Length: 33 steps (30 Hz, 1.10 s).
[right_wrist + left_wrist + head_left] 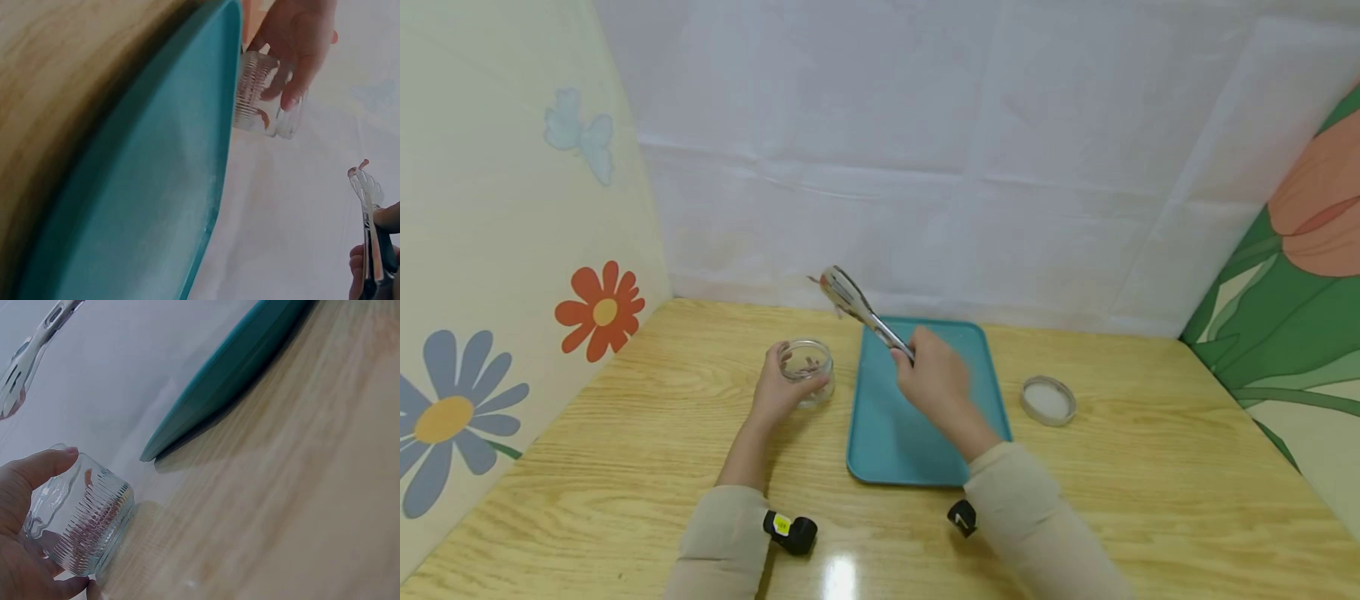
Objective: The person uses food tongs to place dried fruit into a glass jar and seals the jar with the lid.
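two bare hands work above a pale wood-grain tabletop (1150,483). the left hand (778,392) curls its fingers and thumb round a short, clear glass jar (78,509) with ribbed walls, which stands upright and open-mouthed on the tabletop, to the left of a teal rectangular tray (887,437). small reddish-brown pieces (87,537) lie in the lower part of the jar, and one shows higher up against the glass.

the right hand (936,375) grips a pair of shiny metal tongs (887,335), holding them raised and slanting up to the left over the tray. a reddish piece (364,164) sticks out at the tips of the tongs, well clear of the tabletop; the right wrist view shows it best.

a round, pale lid (1047,400) lies flat to the right of the tray, apart from it. behind everything hangs a creased white cloth (925,167), between side panels painted with flowers.
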Each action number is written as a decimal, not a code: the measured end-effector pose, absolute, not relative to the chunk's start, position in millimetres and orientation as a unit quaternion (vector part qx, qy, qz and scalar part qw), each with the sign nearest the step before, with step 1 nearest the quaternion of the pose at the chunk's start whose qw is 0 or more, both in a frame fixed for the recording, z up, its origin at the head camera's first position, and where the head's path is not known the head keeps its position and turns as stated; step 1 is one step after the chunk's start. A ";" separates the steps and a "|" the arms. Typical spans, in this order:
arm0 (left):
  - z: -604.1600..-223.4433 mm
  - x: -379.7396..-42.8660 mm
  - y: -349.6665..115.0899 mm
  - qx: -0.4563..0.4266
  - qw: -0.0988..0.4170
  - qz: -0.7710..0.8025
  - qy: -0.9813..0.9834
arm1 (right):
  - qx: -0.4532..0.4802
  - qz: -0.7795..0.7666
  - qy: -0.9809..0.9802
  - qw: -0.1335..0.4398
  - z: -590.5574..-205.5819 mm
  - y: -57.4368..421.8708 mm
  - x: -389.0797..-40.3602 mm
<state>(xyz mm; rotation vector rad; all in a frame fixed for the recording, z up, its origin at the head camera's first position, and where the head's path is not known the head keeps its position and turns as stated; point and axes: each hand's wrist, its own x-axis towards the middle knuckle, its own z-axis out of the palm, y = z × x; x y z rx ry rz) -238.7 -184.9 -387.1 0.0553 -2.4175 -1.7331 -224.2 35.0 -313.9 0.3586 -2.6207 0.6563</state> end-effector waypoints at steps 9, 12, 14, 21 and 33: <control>-388.4 -239.0 -185.2 0.019 0.086 -0.586 -0.806 | 0.140 0.212 -0.949 0.186 -322.7 16.7 -219.0; -388.7 -239.2 -184.9 0.020 0.088 -0.585 -0.806 | 0.145 0.202 -0.951 0.185 -327.1 12.8 -218.0; -389.1 -239.4 -184.8 0.021 0.087 -0.585 -0.806 | 0.149 0.195 -0.952 0.184 -329.4 11.0 -216.8; -388.4 -239.4 -184.0 0.020 0.084 -0.588 -0.804 | 0.165 0.177 -0.952 0.187 -337.9 8.4 -214.5; -387.1 -238.1 -183.6 0.016 0.079 -0.602 -0.794 | 0.181 0.163 -0.954 0.177 -343.7 10.9 -211.8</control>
